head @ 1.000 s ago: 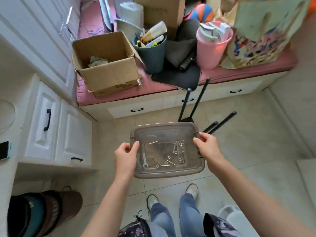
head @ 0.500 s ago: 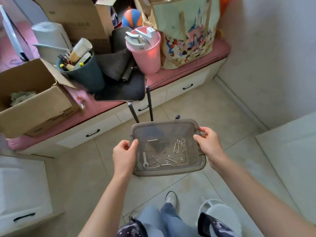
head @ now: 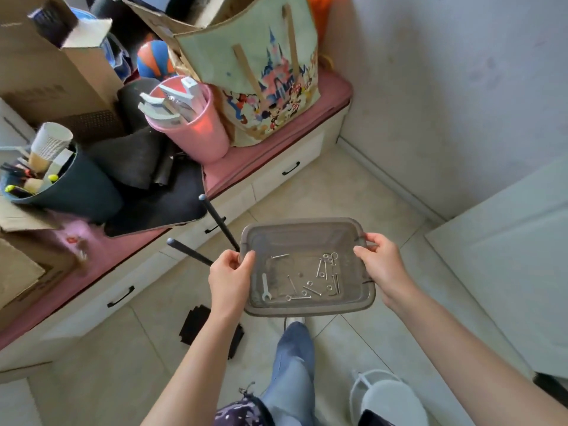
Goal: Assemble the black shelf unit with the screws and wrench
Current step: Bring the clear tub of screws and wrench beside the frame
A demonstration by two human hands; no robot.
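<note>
We've got the grey plastic tray (head: pixel 307 309) held out over the tiled floor (head: pixel 353 195), left hand (head: pixel 229 279) pinching its left rim, right hand (head: pixel 379 264) curled round the right rim. Loose screws (head: pixel 302 287) and a small wrench (head: pixel 265 287) lie on the bottom, between our fingers. Just past the far-left corner, black shelf legs (head: pixel 216 219) poke up beside the pink bench (head: pixel 276 155); open floor runs right to the wall.

A small silver wrench (head: pixel 265 287) lies flat at the tray's left side, with loose silver screws (head: pixel 319 272) and washers scattered beside it. Two black shelf legs (head: pixel 218 222) stick up from the floor, tilted, just left of the tray.
</note>
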